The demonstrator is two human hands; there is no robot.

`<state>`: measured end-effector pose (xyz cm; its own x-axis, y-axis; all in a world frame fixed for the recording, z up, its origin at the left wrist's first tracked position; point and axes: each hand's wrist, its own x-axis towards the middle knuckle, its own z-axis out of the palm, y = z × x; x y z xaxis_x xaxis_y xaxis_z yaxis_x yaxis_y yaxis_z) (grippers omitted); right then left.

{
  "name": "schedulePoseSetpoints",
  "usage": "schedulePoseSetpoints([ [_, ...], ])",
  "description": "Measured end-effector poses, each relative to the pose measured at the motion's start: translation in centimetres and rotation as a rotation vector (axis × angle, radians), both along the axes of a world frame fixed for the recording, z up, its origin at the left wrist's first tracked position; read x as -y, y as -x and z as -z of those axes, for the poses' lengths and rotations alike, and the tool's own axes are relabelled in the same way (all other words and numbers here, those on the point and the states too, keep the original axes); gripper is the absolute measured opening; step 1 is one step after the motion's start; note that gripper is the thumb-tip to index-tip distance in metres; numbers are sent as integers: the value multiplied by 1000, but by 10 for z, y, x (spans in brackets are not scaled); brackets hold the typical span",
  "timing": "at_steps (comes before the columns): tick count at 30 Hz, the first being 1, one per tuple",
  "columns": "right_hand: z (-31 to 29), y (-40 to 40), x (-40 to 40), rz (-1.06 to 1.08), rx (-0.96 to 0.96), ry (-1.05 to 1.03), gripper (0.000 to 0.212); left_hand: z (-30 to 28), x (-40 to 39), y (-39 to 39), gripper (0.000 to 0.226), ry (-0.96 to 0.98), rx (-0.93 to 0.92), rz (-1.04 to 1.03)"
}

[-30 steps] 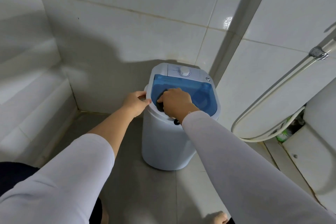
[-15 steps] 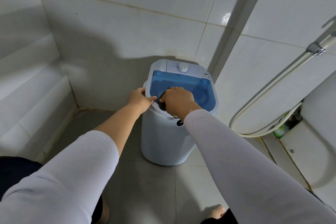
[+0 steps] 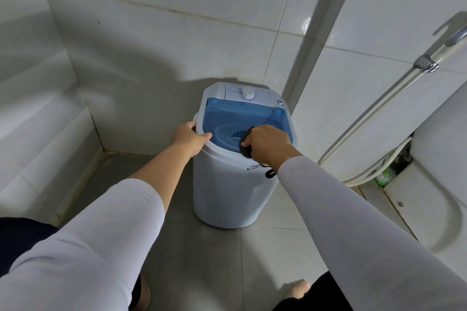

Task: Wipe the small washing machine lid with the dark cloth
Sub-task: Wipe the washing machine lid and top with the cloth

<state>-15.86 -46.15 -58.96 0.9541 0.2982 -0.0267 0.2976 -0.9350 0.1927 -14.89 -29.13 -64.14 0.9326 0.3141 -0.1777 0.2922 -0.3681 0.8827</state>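
Observation:
A small white washing machine stands on the tiled floor in the corner. Its translucent blue lid is closed, with a white dial panel behind it. My right hand grips a dark cloth and presses it onto the near right part of the lid, by the front rim. Most of the cloth is hidden under that hand. My left hand holds the machine's left rim, thumb lying on top of the rim.
Tiled walls close in behind and to the left. A white hose runs down the right wall from a metal clamp. A white fixture stands at the right, with a green brush beside it. My bare feet are at the bottom.
My right hand has slid the cloth to the right across the lid's near edge, uncovering the lid's left and middle. My left hand stays on the rim.

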Motion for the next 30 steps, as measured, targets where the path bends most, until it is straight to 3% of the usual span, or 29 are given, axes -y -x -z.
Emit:
schedulePoseSetpoints([
  [30,-8,-14,73,161,22,34,35,-10,-2,-2,64,-158,-78,73],
])
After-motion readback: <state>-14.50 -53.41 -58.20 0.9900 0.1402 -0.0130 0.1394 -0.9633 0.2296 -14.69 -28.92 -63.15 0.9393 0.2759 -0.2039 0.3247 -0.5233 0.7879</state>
